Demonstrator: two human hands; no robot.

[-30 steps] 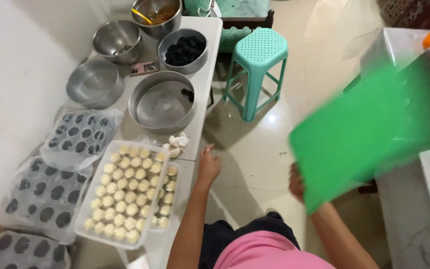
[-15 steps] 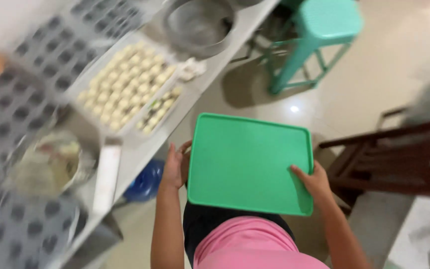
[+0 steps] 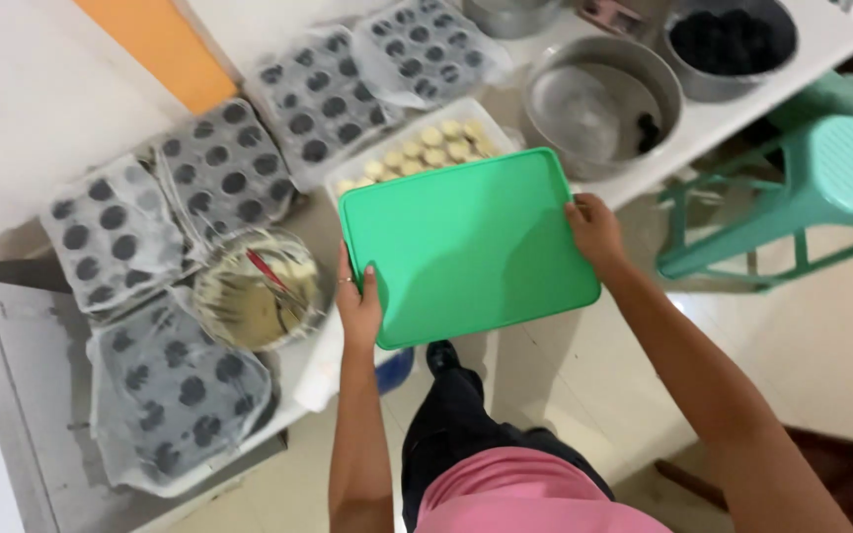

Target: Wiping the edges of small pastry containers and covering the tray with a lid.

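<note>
A long white table (image 3: 792, 94) runs across the top of the view and carries everything else. The green tray (image 3: 466, 247), flat and bare, is held level at the table's front edge, partly over a clear tray of pale dough balls (image 3: 426, 148), so only its far rows show. Left of it lie four moulded sheets under clear film, each cell holding a dark round piece: one at the table's near corner (image 3: 175, 390), one beside the wall (image 3: 111, 232), one above the bowl (image 3: 224, 168) and one further along (image 3: 318, 99), with another film-covered sheet (image 3: 426, 49) beyond. A large steel pot (image 3: 604, 99) stands right of the dough tray, with a few dark pieces at its bottom; a dark pan (image 3: 733, 44) behind it is filled with dark pieces. A small bowl (image 3: 254, 291) holds yellowish batter and a red-handled utensil. The left hand (image 3: 359, 306) grips the green tray's left edge, thumb on top; the right hand (image 3: 594, 232) clasps its right edge, fingers curled around the rim.
</note>
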